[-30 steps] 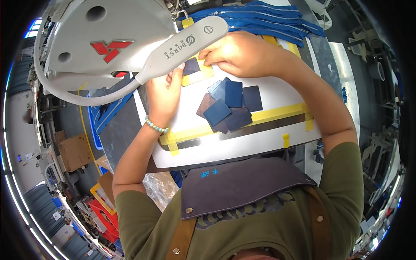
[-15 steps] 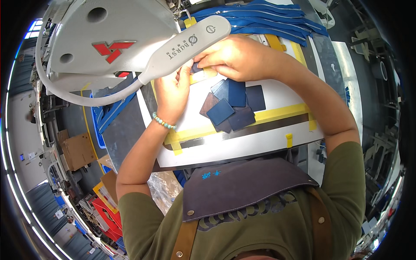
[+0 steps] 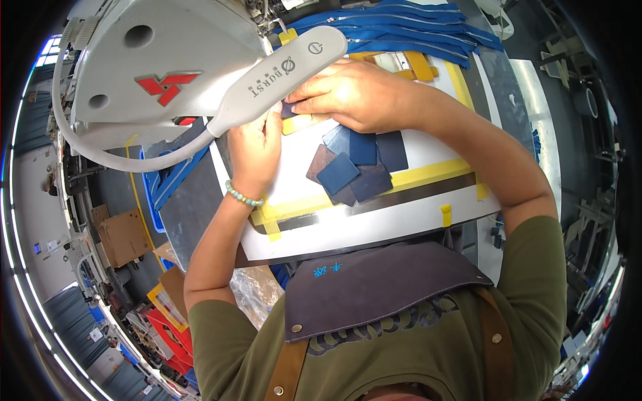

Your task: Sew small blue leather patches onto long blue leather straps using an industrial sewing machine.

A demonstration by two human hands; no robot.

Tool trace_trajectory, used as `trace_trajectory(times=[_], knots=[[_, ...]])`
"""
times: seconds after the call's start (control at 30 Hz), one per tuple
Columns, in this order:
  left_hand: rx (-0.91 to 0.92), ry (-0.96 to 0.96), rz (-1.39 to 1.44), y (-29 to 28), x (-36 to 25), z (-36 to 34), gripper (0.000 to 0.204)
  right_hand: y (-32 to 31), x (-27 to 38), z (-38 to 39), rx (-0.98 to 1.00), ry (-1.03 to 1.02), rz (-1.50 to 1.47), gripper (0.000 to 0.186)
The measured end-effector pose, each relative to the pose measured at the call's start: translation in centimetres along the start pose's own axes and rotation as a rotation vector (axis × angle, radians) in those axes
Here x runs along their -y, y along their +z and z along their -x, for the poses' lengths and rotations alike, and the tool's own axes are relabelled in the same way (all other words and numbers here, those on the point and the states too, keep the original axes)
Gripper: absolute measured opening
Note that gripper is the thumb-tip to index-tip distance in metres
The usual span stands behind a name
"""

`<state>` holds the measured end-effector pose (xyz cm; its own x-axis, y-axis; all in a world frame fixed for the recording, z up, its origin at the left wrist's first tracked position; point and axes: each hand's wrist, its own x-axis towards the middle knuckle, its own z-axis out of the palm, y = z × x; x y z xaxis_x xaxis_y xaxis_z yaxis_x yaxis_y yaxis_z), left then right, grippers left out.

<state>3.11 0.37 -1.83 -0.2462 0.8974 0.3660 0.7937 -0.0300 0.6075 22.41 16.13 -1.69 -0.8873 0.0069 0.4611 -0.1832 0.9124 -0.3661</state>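
Note:
My left hand [image 3: 257, 147] is closed at the left of the white work surface [image 3: 281, 184], its fingertips partly hidden under the grey lamp arm [image 3: 247, 97], so what it grips is unclear. My right hand [image 3: 354, 97] has its fingers bent and pressed on a small dark patch [image 3: 287, 111] lying on a yellow card [image 3: 291, 127], beside my left thumb. Just below both hands lies a loose overlapping pile of several square patches [image 3: 354, 174] in blue, navy and brown. Yellow tape [image 3: 428, 174] edges the surface.
A white sewing machine head [image 3: 174, 60] fills the upper left. Several blue zipper strips [image 3: 408, 27] lie at the back, with an orange-yellow piece [image 3: 418, 65] in front of them. More blue strips [image 3: 170, 187] sit in a blue bin at left. Cardboard boxes [image 3: 124, 237] stand beyond.
My right hand has moved slightly down and left, covering more of the dark patch and uncovering the orange-yellow piece behind it. My left hand shifted a little right, then back.

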Motion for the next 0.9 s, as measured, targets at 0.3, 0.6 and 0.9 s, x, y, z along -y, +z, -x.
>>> trace_trajectory(times=[0.3,0.6,0.9], knots=[[-0.022,0.122,-0.063,1.7,-0.4,-0.6,0.026,0.6,0.5,-0.2,-0.033,0.0,0.065,0.029],[0.039,0.169,-0.129,1.0,-1.4,-1.0,0.024,0.7,0.9,-0.2,-0.057,-0.006,0.125,0.021],[-0.038,0.645,-0.256,-2.4,-1.5,0.6,0.019,-2.3,-0.4,-0.9,-0.294,0.43,-0.579,0.044]])
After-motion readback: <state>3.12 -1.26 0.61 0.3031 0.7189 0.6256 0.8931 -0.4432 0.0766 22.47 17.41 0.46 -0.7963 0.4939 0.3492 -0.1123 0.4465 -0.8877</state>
